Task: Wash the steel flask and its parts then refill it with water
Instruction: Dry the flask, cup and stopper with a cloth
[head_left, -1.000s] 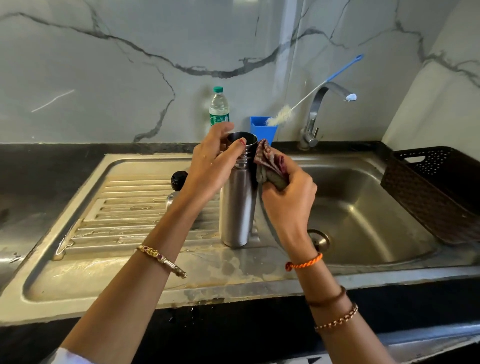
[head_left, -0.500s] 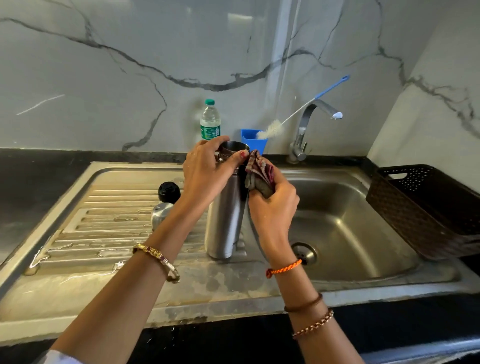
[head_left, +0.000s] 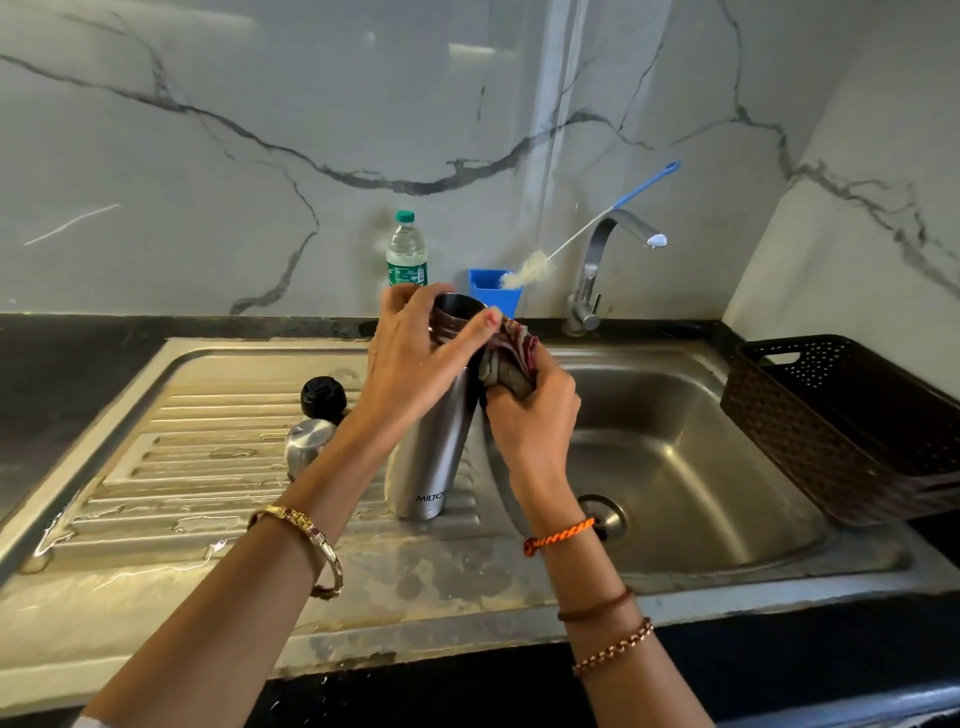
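- Wiping appears to be the step in hand, seen from the head camera: the steel flask (head_left: 434, 441) stands upright on the ribbed draining board (head_left: 208, 447), at its right edge just beside the sink basin (head_left: 691, 467), with its mouth uncovered.
- The left hand (head_left: 415, 358) curls over the flask's neck and rim, thumb and fingers wrapped round it, steadying it.
- The right hand (head_left: 530, 415) grips a bunched cloth (head_left: 511, 358) and presses it against the flask's upper right side.
- A black cap (head_left: 323, 397) and a small steel cup lid (head_left: 306, 441) lie on the draining board to the left of the flask, near each other; whether they touch I cannot tell.
- At the sink's back edge stand a plastic water bottle (head_left: 406, 249), a blue holder (head_left: 493, 293) with a long bottle brush (head_left: 587, 228) leaning out of it, and the tap (head_left: 608, 260). A dark basket (head_left: 852, 431) sits at the right edge.
- Risks, as I judge them: the board looks wet and ribbed, so a sideways push from the cloth could slide or tip the flask toward the basin if the left hand's hold loosens; a swinging elbow could knock the cap or lid off the board.
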